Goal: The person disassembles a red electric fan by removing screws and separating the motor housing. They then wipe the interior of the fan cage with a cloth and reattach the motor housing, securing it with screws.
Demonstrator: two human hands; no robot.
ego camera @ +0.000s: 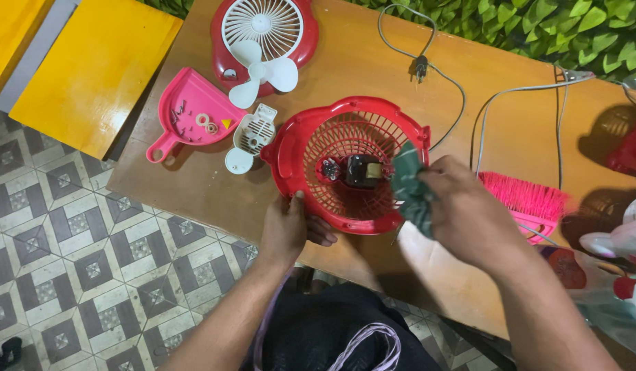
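Observation:
A red fan housing (345, 113) with a grille lies open side up on the wooden table (215, 185), with a small dark motor (363, 170) at its centre. My left hand (290, 230) grips the housing's near rim, thumb on top. My right hand (459, 209) is shut on a dark green cloth (409, 185), which it presses against the right side of the housing's rim.
Left of the housing lie a pink dustpan (191, 113) with small screws, a white plastic cover (250, 136), white fan blades (263, 74) and a red-and-white front grille (263, 27). A pink brush (528, 199) and grey cables (442, 75) lie right. A yellow bench (91, 69) stands left.

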